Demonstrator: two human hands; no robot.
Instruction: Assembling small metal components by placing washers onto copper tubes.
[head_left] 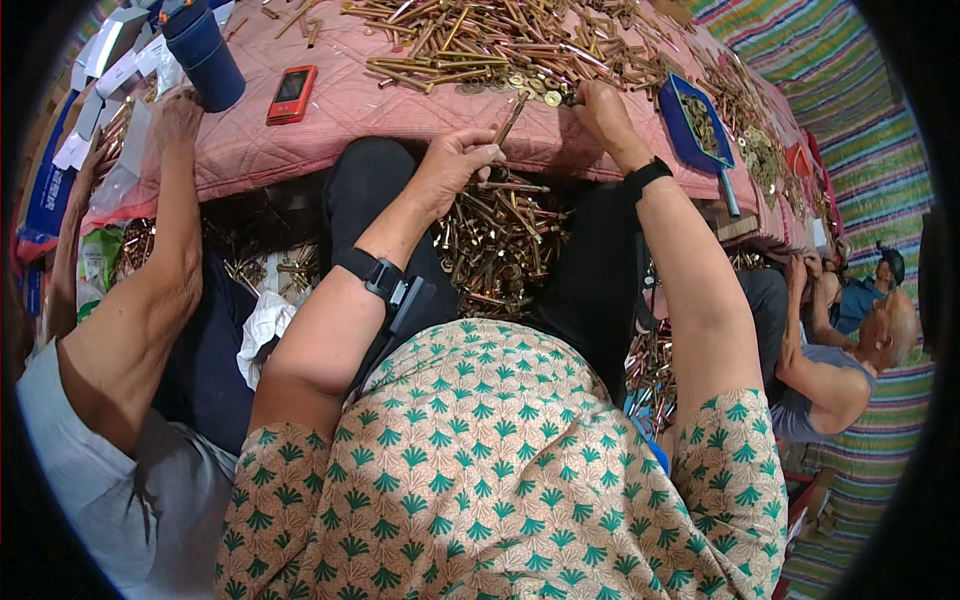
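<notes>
My left hand (450, 168) is closed around a long brass-coloured bolt (511, 117), which slants up from the fingertips over the front edge of the pink quilted table cover (370, 120). At the cover's edge, beside a small heap of round washers (535, 88), my right hand (602, 112) has its fingers bent together. Whatever those fingers hold, if anything, is hidden. A big pile of similar bolts (470, 35) spreads beyond both hands. More loose bolts (500, 245) lie below, between my knees.
A blue scoop (728, 190) with washers in it rests to the right, near more washers (765, 165). At the left stand a red phone-like device (291, 96) and a dark blue tumbler (203, 55). People sit close on both sides; one's hand (180, 112) is by the tumbler.
</notes>
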